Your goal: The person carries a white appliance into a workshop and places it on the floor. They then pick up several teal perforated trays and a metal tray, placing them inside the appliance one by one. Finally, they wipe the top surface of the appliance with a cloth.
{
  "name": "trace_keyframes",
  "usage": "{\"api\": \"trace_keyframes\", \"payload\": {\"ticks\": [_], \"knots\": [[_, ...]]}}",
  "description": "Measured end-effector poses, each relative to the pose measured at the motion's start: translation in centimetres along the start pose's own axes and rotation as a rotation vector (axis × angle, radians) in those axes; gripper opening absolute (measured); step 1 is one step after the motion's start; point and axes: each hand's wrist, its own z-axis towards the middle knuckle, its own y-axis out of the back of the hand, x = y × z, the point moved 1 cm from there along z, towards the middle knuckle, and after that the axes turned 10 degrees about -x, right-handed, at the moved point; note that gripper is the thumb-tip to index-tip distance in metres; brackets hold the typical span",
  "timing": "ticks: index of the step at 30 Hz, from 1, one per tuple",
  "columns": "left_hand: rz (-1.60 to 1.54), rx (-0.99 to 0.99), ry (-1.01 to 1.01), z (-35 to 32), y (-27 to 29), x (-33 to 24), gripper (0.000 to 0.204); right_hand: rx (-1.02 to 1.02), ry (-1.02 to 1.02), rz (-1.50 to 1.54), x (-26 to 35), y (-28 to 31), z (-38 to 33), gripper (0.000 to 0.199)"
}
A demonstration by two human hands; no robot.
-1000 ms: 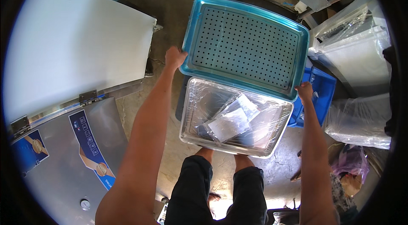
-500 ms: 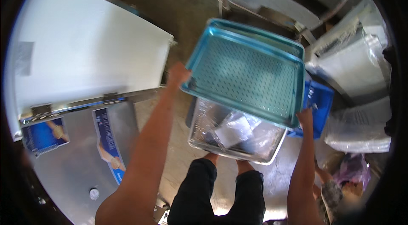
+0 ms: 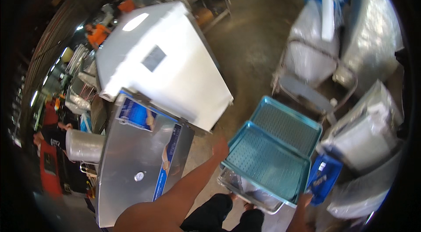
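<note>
Head view, left hand (image 3: pixel 220 148) and right hand (image 3: pixel 304 198) each clasped on teal perforated tray (image 3: pixel 267 164), above clear bin (image 3: pixel 245 193).

I grip a matt teal perforated plastic tray (image 3: pixel 267 166) over a shiny metal pan (image 3: pixel 245 192) lined with glossy film

Workshop or processing floor, bare concrete floor (image 3: pixel 245 43), steel worktable (image 3: pixel 131 166), plastic-wrapped stacks (image 3: pixel 368 135)

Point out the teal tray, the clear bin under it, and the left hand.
teal tray (image 3: pixel 267 166), head view, middle of its perforated floor.
clear bin (image 3: pixel 245 191), head view, rim showing below the tray.
left hand (image 3: pixel 220 149), head view, back of the hand at the tray's corner.
</note>
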Motion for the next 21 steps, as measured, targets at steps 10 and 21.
{"api": "trace_keyframes", "payload": {"ticks": [10, 21], "knots": [[-0.227, -0.374, 0.166, -5.0, 47.2, -0.3, 0.035, -0.203, 0.059, 0.525, 15.0, 25.0, -6.7, 0.045], [0.042, -0.677, 0.513, 6.3, 68.0, 23.9, 0.041, -0.369, 0.991, 1.137, 57.0, 49.1, -13.7, 0.027]]}}
